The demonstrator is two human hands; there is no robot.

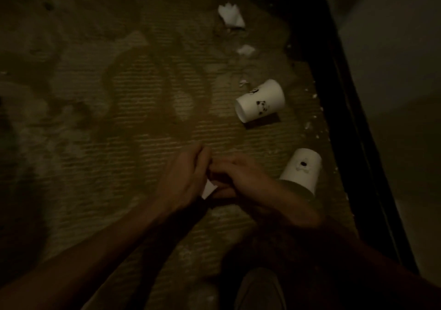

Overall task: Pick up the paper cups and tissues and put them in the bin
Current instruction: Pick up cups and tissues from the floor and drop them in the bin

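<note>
**Floor clearance**

Open rug [133, 123] lay bare left of the hands. Rightward, two tipped cups [260, 100] [301, 168] and tissue scraps [231, 16] crowded the strip beside a dark raised edge [343, 118], which closed that side.

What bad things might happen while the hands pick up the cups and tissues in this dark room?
1. The near cup lies right beside the right hand, so an elbow or wrist might knock it and send it rolling.
2. The light is dim, and the tiny white scraps near the dark edge could easily be missed.
3. Both hands are busy with one white piece; the left hand may drop it when reaching for the far tissue.
</note>
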